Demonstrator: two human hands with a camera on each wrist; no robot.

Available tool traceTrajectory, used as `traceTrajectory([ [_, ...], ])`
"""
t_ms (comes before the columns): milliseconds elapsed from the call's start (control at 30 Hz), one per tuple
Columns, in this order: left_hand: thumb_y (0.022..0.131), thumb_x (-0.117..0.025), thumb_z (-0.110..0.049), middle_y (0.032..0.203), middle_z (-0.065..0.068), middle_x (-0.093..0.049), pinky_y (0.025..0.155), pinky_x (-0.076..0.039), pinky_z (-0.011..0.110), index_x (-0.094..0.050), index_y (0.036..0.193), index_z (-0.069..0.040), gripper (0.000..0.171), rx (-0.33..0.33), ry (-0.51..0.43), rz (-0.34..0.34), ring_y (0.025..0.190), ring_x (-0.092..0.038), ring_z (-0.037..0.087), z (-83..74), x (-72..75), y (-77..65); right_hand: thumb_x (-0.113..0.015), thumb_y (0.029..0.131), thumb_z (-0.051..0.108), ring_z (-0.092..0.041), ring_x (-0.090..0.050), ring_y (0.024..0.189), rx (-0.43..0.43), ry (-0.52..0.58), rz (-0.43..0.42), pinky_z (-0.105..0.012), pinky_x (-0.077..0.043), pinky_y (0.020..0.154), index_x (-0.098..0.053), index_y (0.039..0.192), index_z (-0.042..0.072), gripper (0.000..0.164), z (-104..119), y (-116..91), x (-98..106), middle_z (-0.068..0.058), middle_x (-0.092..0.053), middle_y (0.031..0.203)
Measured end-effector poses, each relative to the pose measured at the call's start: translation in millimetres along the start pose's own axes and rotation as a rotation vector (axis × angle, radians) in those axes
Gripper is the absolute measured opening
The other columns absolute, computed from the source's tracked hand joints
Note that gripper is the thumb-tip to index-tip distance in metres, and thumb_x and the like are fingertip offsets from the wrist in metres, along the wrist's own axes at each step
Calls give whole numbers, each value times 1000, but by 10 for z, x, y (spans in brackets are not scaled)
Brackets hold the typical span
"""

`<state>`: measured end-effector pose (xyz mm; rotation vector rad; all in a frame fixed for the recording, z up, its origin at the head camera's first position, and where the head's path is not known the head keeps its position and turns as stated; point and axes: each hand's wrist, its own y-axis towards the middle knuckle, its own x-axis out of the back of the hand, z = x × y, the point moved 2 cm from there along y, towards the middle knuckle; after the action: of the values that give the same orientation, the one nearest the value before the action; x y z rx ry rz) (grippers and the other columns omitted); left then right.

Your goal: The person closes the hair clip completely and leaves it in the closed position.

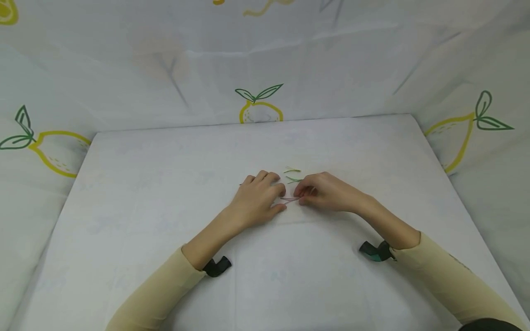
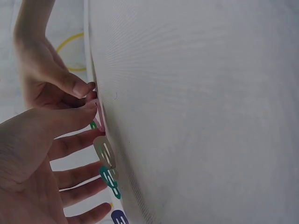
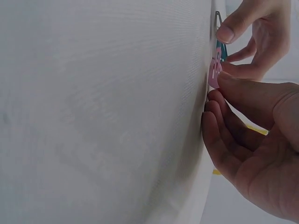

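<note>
A pink snap hair clip (image 3: pixel 214 77) is pinched at one end between the thumb and fingers of my right hand (image 1: pixel 327 191), low over the white table. Its two slim prongs splay apart toward my left hand (image 1: pixel 254 200). The left thumb and index finger sit right at that free end, a gap showing between them; the other left fingers spread out. In the left wrist view, a beige hair clip (image 2: pixel 104 151), a teal one (image 2: pixel 110 181) and a navy one (image 2: pixel 119 217) lie beyond the left fingers.
Two thin green clips (image 1: pixel 293 170) lie on the table (image 1: pixel 165 220) just beyond the hands. White cloth with lemon prints (image 1: pixel 261 111) hangs along the back and both sides. A dark camera mount (image 1: pixel 217 266) sits at each wrist.
</note>
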<state>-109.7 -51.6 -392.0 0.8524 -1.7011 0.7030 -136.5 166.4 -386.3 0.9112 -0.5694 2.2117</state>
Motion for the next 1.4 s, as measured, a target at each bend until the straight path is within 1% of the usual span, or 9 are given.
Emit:
traceTrajectory([
  [300,98,-80,-40,144,5,-64,105,-51,53,-74,110,-21,23,20,-16,11,137,-57,29,-12,-7,10,-80,96,5,-12,-69,91,0,19,-3,-28,-58,86,-81,107,8,11,-12,16,-16,-1,-80,101],
  [467,97,-82,-39,143,5,-65,105,-52,53,-73,107,-21,22,8,13,-7,135,-58,29,-21,-11,10,-79,97,4,-11,-67,88,-8,22,4,-25,-56,83,-81,103,9,8,-3,21,-37,0,-79,97],
  [667,97,-82,-38,143,7,-66,105,-53,54,-71,107,-20,23,-12,43,-17,134,-59,30,-44,-12,1,-77,96,0,-10,-66,86,3,6,4,-25,-56,81,-81,100,8,10,24,14,-55,0,-79,95],
  [833,97,-82,-39,143,6,-66,106,-52,53,-71,106,-20,24,-14,61,-18,134,-59,29,-47,-1,-9,-77,96,0,-9,-65,85,8,-12,-6,-25,-55,81,-81,99,10,11,40,8,-51,1,-79,94],
  [1033,98,-80,-38,142,5,-67,107,-53,52,-73,106,-20,21,-18,33,-14,133,-60,28,-33,39,-13,-75,97,0,-10,-67,87,13,-16,-30,-26,-56,82,-82,98,12,14,70,-16,-22,2,-79,95],
  [1133,98,-80,-37,141,1,-67,108,-54,51,-73,106,-22,18,-10,17,-38,134,-61,26,-16,77,-15,-75,97,-1,-10,-69,89,28,-17,-59,-29,-57,83,-82,99,11,14,91,-33,-9,2,-80,96],
  [1233,98,-81,-35,141,-2,-68,106,-54,50,-74,105,-23,16,-8,6,-77,133,-62,25,0,106,-17,-75,96,-1,-11,-70,90,39,-14,-85,-31,-59,84,-82,101,10,13,110,-44,-3,1,-80,97],
  [1400,97,-81,-31,135,-3,-71,102,-56,48,-73,103,-21,14,-38,-11,-141,127,-64,24,-3,132,-13,-75,96,-2,-13,-73,92,45,0,-116,-35,-60,86,-81,103,8,14,127,-64,17,-1,-81,99],
])
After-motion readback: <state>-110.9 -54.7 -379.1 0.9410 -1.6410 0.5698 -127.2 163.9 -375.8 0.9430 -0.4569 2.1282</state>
